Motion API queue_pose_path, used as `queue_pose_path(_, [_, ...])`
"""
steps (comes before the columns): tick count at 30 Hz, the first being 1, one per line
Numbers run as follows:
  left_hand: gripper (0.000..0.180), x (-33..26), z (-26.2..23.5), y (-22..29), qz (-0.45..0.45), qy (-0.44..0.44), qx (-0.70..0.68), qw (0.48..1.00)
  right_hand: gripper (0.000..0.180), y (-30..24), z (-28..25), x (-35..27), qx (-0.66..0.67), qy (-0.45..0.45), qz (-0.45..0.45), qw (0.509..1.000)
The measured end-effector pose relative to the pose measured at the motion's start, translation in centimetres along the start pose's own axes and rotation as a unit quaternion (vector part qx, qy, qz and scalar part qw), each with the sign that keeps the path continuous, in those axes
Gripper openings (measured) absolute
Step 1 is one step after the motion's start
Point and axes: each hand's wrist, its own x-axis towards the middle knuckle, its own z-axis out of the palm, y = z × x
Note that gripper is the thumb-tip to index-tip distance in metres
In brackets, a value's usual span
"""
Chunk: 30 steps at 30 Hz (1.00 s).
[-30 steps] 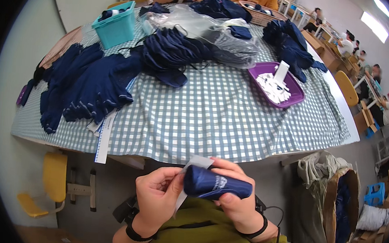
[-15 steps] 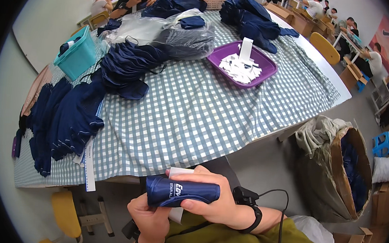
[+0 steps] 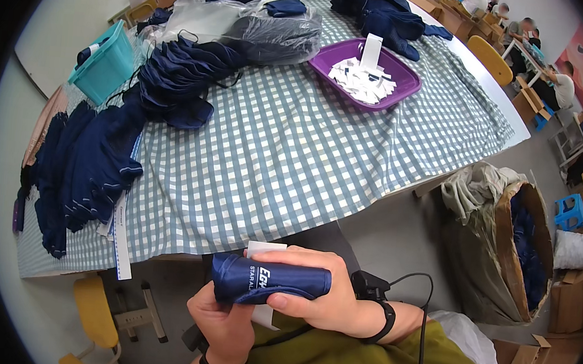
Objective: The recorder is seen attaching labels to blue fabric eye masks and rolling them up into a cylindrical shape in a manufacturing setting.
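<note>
Close to my body, over the table's near edge, both my hands hold a navy fabric roll [image 3: 236,279] with white lettering on its side. My right hand [image 3: 324,291] wraps round its right part, with the thumb along the near side. The left end rests on my left hand [image 3: 226,320], whose fingers are closed beneath it and partly hidden. A white paper strip [image 3: 267,248] shows above the roll, and a white piece also shows below it. Across the table, a purple tray [image 3: 407,88] holds many white paper slips [image 3: 361,80], one standing upright.
Stacked navy fabric pieces [image 3: 94,166] and a ruler [image 3: 122,240] lie at the table's left. Behind them stand a teal basket [image 3: 105,71] and plastic-wrapped fabric [image 3: 275,37]. A large sack-lined box [image 3: 478,251] stands right of the checked-cloth table [image 3: 273,160]. Several people work farther back.
The view has tilted, so the table and its contents sit slightly higher and further left. Both hands keep their hold on the roll, which has turned a little.
</note>
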Motion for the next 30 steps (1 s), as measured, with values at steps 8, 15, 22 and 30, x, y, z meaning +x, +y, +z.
queue_pose_path(8, [0.004,0.1,-1.8,0.6,0.136,-0.044,0.224,0.964,0.049,-0.5,-1.0,-0.1,-0.025,-0.011,0.013,1.0])
queue_pose_path(15, [0.02,0.2,-3.2,0.5,0.263,-0.059,0.321,0.908,0.046,0.3,-0.4,0.1,-0.09,-0.001,-0.038,0.995])
queue_pose_path(22, [0.031,1.0,-3.5,-0.2,0.317,-0.085,0.316,0.89,0.045,1.1,-0.1,0.2,-0.019,0.017,0.021,0.999])
queue_pose_path(30, [0.024,1.6,-4.6,-1.5,0.368,-0.072,0.352,0.858,0.041,2.3,0.4,0.3,0.013,0.004,0.052,0.999])
